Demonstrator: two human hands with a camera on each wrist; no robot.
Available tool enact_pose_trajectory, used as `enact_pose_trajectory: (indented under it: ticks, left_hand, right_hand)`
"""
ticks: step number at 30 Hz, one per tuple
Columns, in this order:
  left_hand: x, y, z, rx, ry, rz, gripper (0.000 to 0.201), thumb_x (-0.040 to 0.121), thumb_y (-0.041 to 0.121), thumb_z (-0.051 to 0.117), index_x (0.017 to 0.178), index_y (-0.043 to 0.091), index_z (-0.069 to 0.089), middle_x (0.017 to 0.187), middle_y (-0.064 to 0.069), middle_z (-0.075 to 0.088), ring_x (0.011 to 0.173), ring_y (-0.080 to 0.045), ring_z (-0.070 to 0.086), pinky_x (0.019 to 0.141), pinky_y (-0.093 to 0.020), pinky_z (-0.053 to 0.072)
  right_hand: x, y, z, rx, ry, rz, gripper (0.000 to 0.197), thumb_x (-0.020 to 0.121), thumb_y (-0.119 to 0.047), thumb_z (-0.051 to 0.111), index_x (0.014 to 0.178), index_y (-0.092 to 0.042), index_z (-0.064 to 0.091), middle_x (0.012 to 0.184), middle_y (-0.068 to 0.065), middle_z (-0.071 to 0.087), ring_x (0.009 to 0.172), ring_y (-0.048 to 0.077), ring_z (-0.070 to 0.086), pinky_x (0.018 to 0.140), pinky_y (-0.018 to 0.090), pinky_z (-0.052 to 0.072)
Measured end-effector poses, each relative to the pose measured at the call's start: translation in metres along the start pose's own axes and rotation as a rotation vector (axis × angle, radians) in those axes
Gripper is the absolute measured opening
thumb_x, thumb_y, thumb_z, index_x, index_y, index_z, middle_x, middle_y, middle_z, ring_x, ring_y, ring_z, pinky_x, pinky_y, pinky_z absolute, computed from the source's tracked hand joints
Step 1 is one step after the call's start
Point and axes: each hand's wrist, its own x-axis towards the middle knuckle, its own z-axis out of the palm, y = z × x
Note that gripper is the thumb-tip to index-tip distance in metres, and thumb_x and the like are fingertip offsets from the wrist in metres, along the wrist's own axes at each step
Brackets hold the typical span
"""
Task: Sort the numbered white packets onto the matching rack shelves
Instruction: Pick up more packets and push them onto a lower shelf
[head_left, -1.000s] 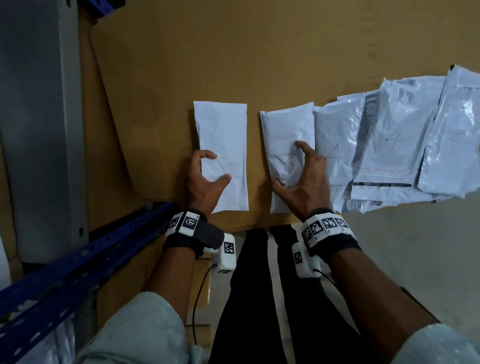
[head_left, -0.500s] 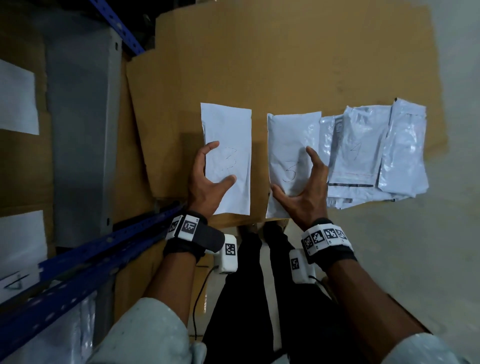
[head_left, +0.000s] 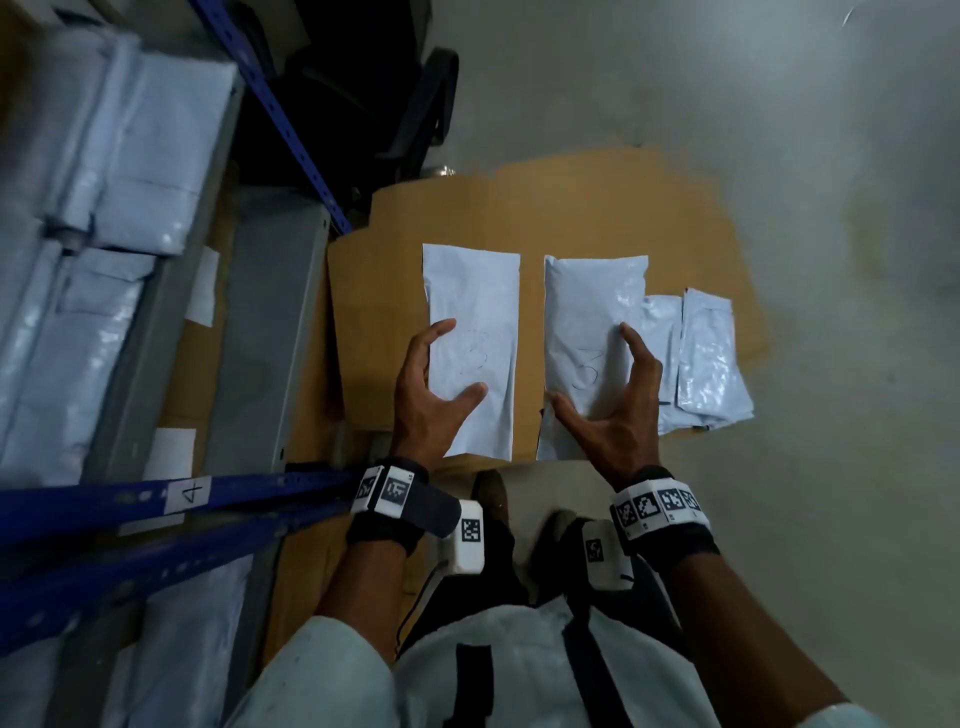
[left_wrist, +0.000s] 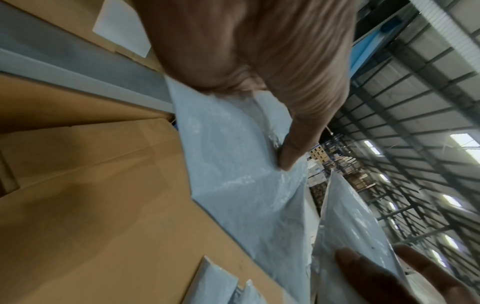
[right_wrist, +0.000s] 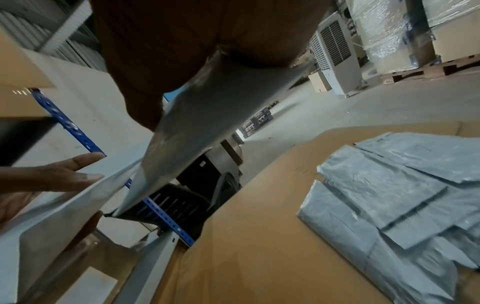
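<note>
Thumb and fingers of the left hand (head_left: 423, 395) pinch the left packet (head_left: 478, 332) at its lower left edge; the right hand (head_left: 618, 410) has the same grip on the right packet (head_left: 592, 322) near its lower right corner. Both packets, each marked 3, sit at frame centre with long axes running up the frame, a narrow gap between them. Beneath lies brown cardboard (head_left: 571, 208), with loose packets (head_left: 709, 358) just right. Blue rack beams (head_left: 104, 499) edge the lower left; bare floor (head_left: 779, 104) opens to the upper right.
</note>
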Motion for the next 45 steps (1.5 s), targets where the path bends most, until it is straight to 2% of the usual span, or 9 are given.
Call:
enact_pose_trajectory:
  ticks: [4,13,19,24,30,35,38,41,45]
  left_hand:
    - [-0.020,0.025,-0.004,0.015,0.070,0.064,0.070,0.075,0.003,0.084,0.134,0.024,0.052,0.135,0.017,0.053,0.128,0.006,0.045,0.109,-0.012,0.035]
    - [-0.093,0.076,0.003,-0.022,0.232,0.155,0.071,0.077,0.004,0.083,0.134,0.029,0.049,0.137,0.020,0.051,0.129,0.006,0.044,0.104,-0.005,0.034]
    - [-0.160,0.089,0.005,-0.027,0.283,0.125,0.072,0.075,-0.001,0.082,0.135,0.022,0.049,0.136,0.020,0.050,0.128,0.010,0.042,0.102,-0.004,0.033]
    - [-0.215,0.093,-0.018,-0.058,0.382,0.084,0.072,0.074,-0.007,0.081,0.134,0.016,0.050,0.136,0.010,0.051,0.124,0.016,0.042,0.097,-0.002,0.036]
    - [-0.281,0.082,-0.057,-0.058,0.511,0.074,0.064,0.077,0.000,0.081,0.132,0.019,0.053,0.136,0.015,0.053,0.127,0.010,0.045,0.099,-0.005,0.035]
    - [-0.338,0.068,-0.089,-0.123,0.577,-0.012,0.037,0.085,0.005,0.077,0.117,0.017,0.064,0.127,0.007,0.064,0.119,0.003,0.056,0.095,-0.009,0.042]
    - [-0.385,0.048,-0.119,-0.108,0.589,-0.081,0.033,0.084,0.004,0.076,0.112,0.019,0.065,0.122,0.008,0.066,0.116,-0.002,0.059,0.096,-0.015,0.047]
    - [-0.436,0.025,-0.147,-0.069,0.572,-0.163,0.036,0.080,-0.001,0.074,0.108,0.019,0.061,0.115,0.010,0.065,0.116,-0.002,0.058,0.092,-0.012,0.045]
    - [-0.499,-0.016,-0.180,0.047,0.552,-0.230,0.043,0.080,0.004,0.071,0.109,0.027,0.052,0.113,0.022,0.058,0.119,0.001,0.052,0.097,-0.021,0.044]
  right_hand:
    - [-0.004,-0.019,-0.022,0.031,0.032,-0.087,0.098,0.073,-0.025,0.093,0.152,-0.013,0.035,0.144,-0.003,0.040,0.140,-0.002,0.033,0.114,0.012,0.026]
    - [-0.026,-0.047,-0.078,0.106,0.012,-0.235,0.100,0.071,-0.024,0.093,0.152,-0.012,0.035,0.143,-0.005,0.037,0.135,-0.017,0.027,0.110,0.004,0.023]
    - [-0.063,-0.048,-0.098,0.155,-0.024,-0.276,0.099,0.073,-0.025,0.092,0.151,-0.011,0.034,0.144,-0.004,0.038,0.138,-0.007,0.031,0.113,0.011,0.025]
    - [-0.097,-0.057,-0.085,0.176,-0.136,-0.305,0.099,0.073,-0.026,0.092,0.151,-0.016,0.034,0.144,-0.007,0.037,0.136,-0.010,0.030,0.112,0.008,0.023]
    - [-0.134,-0.086,-0.052,0.178,-0.236,-0.400,0.101,0.070,-0.051,0.085,0.151,-0.017,0.034,0.149,0.001,0.039,0.140,0.014,0.038,0.116,0.020,0.028]
    - [-0.174,-0.108,-0.021,0.231,-0.285,-0.411,0.092,0.076,-0.047,0.079,0.149,-0.010,0.038,0.148,0.004,0.040,0.135,0.008,0.036,0.110,0.005,0.023]
    - [-0.214,-0.117,0.005,0.244,-0.272,-0.402,0.082,0.081,-0.045,0.074,0.148,-0.011,0.040,0.146,0.009,0.042,0.136,0.016,0.040,0.110,0.013,0.028]
    - [-0.264,-0.123,0.025,0.251,-0.323,-0.325,0.076,0.083,-0.042,0.069,0.147,-0.011,0.041,0.147,0.010,0.043,0.136,0.022,0.041,0.109,0.026,0.031]
    - [-0.333,-0.113,0.053,0.275,-0.371,-0.287,0.076,0.083,-0.049,0.061,0.144,-0.006,0.045,0.142,0.014,0.046,0.133,0.026,0.044,0.107,0.028,0.032]
